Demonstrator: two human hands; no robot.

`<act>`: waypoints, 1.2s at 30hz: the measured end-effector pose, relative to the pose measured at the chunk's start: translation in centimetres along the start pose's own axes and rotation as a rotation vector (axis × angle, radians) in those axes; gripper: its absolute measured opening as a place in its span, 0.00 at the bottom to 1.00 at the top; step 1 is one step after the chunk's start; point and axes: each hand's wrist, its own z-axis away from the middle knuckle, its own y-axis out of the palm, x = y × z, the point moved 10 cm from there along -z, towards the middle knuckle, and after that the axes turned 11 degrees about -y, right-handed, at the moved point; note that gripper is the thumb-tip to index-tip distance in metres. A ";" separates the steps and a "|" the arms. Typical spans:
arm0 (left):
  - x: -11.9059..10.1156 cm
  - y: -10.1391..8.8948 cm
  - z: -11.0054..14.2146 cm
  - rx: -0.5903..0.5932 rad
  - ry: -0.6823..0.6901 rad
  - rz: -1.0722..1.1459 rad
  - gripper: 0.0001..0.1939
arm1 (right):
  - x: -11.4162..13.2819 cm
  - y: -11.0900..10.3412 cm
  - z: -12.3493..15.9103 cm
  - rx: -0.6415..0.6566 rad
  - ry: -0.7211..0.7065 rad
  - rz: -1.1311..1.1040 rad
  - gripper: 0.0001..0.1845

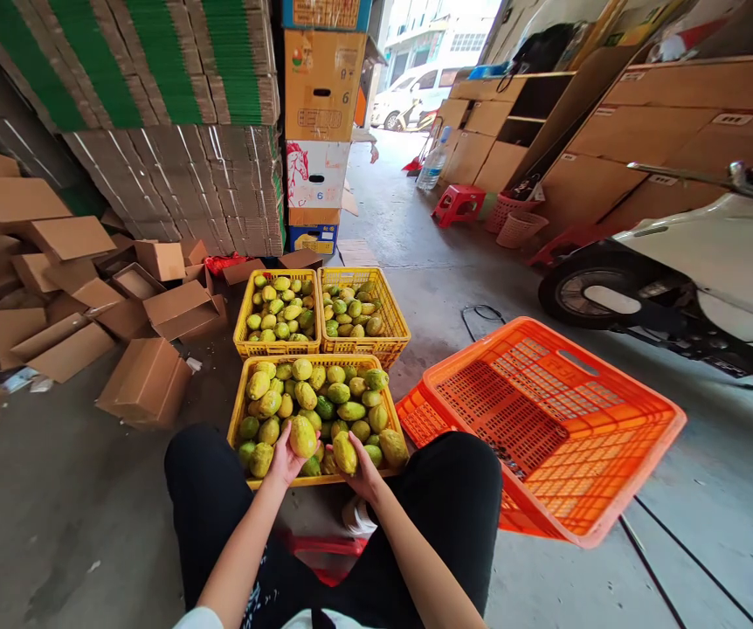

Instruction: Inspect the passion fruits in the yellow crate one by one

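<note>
My left hand [283, 459] is closed around a yellow oval fruit [302, 437] that looks like a passion fruit. In my right hand [364, 474] is another yellow passion fruit [345, 452], tilted and marked with darker patches. Both hands are over the near edge of a yellow crate [238, 402] between my knees. Many yellow and green fruits [336, 392] are heaped in that crate. The fingers are partly hidden behind the held fruits.
Two more yellow crates of fruit [316, 345] stand just beyond. To the right, a large orange crate [603, 463] is tipped at an angle. Small cardboard boxes [147, 380] lie piled on the left; a white scooter [710, 253] stands at the right.
</note>
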 end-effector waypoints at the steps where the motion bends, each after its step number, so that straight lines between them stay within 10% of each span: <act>1: -0.4 -0.3 0.0 -0.026 0.016 -0.012 0.18 | -0.1 -0.2 0.1 -0.027 0.006 -0.001 0.18; 8: -0.8 -1.9 -0.1 -0.142 0.050 -0.013 0.12 | -0.6 -0.7 0.4 -0.066 0.054 -0.016 0.15; 25: 1.2 1.7 0.9 0.154 -0.188 -0.049 0.19 | 1.4 1.0 1.5 -0.010 0.016 0.000 0.18; 36: 0.0 -0.7 -0.9 0.048 -0.064 -0.082 0.18 | 0.1 -0.2 1.0 -0.114 0.085 -0.050 0.12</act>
